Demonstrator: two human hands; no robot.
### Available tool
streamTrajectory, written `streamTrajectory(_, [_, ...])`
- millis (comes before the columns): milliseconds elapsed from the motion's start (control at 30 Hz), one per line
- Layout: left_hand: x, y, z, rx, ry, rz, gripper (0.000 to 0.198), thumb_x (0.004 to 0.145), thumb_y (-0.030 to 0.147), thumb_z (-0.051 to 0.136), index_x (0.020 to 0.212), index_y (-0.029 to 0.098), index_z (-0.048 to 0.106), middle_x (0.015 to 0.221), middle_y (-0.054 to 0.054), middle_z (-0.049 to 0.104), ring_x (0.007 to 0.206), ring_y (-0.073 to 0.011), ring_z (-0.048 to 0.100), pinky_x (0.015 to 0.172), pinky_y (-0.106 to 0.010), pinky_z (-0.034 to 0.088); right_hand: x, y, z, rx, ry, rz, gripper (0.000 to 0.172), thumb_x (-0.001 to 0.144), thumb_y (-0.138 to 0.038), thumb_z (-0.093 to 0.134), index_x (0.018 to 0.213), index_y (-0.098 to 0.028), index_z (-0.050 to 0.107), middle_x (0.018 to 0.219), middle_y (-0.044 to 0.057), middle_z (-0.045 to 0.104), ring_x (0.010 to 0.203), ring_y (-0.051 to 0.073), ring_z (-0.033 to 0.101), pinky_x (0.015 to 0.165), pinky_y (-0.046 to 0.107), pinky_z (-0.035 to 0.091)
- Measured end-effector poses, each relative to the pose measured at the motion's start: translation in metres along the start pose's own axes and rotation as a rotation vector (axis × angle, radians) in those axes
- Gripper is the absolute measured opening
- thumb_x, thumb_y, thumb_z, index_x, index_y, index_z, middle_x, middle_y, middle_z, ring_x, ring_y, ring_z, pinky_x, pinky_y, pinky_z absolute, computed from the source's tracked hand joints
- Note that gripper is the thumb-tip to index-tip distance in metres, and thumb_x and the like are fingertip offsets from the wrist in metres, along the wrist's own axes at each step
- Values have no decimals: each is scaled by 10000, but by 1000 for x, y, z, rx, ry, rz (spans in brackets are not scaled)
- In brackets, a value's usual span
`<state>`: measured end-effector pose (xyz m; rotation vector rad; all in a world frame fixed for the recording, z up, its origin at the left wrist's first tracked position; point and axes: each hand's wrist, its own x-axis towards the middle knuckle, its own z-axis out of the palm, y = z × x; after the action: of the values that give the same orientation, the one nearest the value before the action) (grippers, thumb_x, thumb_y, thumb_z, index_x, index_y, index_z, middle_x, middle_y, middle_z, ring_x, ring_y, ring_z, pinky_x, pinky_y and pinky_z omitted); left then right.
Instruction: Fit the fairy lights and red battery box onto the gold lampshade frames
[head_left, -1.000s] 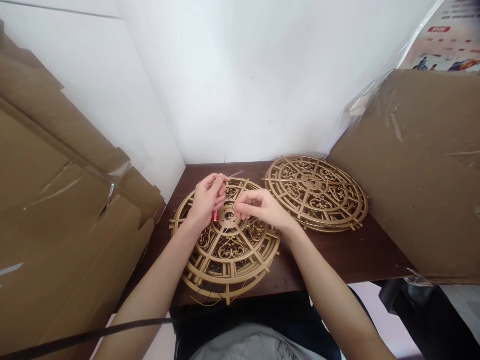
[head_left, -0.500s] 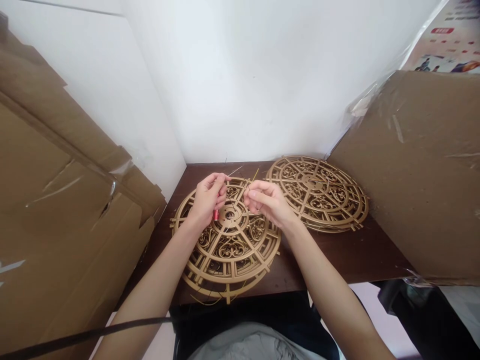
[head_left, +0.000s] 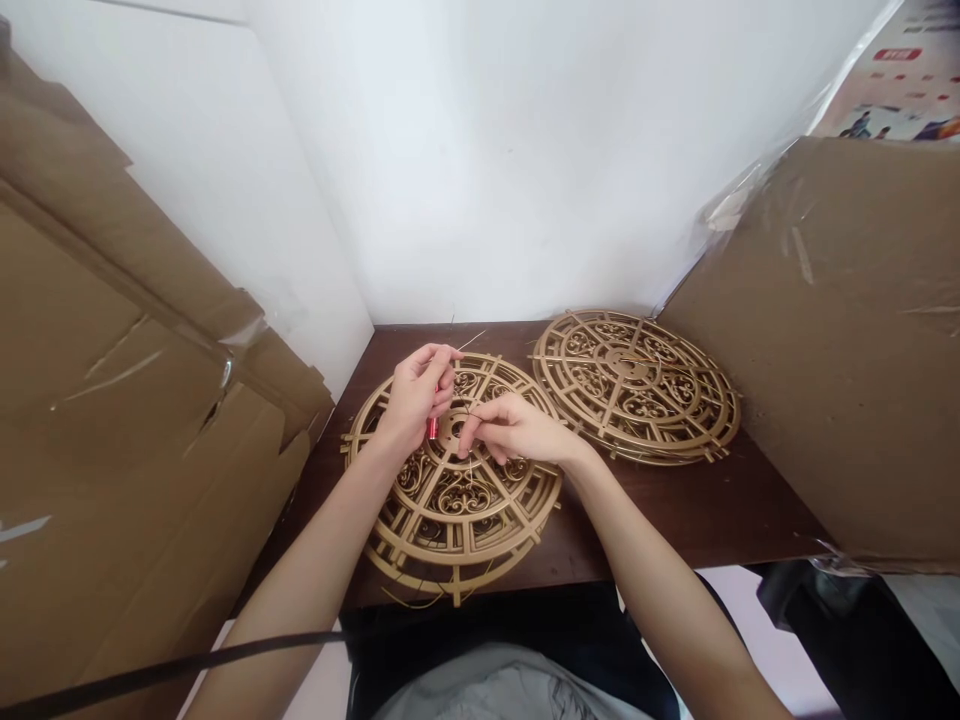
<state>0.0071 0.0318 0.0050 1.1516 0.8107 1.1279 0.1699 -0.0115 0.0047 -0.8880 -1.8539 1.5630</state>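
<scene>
Both hands at the hub of a gold filigree disc (head_left: 454, 500).
Left hand (head_left: 411, 403) grips a small red tube (head_left: 432, 428); right hand (head_left: 510, 430) pinches thin wire (head_left: 466, 412) (barely visible).

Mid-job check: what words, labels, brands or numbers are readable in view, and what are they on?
Nothing can be read.
On the poster, top right: a red label and rows of small print, too blurred to read.
On the small red cylinder in the left hand: no marking visible.
On the gold fretwork discs and the cardboard sheets: no print visible.
</scene>
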Motion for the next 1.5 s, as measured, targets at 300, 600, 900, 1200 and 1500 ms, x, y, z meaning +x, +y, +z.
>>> streamTrajectory(300, [-1,0,0,4,-1,-5,218,820,388,604,863,175,604,560,68,383,371,-5,274,324,-126,190,2,4,2,52,4,-37,307,893,-158,400,1046,-128,664,905,58,699,459,38,568,357,114,397])
streamTrajectory(600, [-1,7,2,13,21,2,188,808,345,615,865,165,611,564,63,414,367,-5,273,315,-127,192,3,5,4,127,27,-39,264,932,-153,372,1134,-174,539,1165,95,633,515,40,608,360,112,423])
streamTrajectory(900, [0,6,2,-22,76,21,160,784,310,633,858,173,597,564,69,419,362,-7,281,316,-131,205,5,7,5,202,102,23,250,942,-160,345,1183,-217,383,1159,103,645,502,67,634,343,120,432])
streamTrajectory(1200, [0,6,2,-49,43,46,138,793,282,619,861,166,588,566,67,418,373,-7,278,323,-131,196,7,10,6,175,213,-23,361,932,-193,406,1292,-212,409,1215,118,612,506,59,622,356,133,456])
streamTrajectory(1500, [-1,5,4,71,47,120,174,792,306,622,881,156,617,728,6,551,396,-9,326,312,-149,210,9,8,9,129,326,-25,303,885,-207,502,1184,-167,531,1117,107,661,474,58,600,319,137,392])
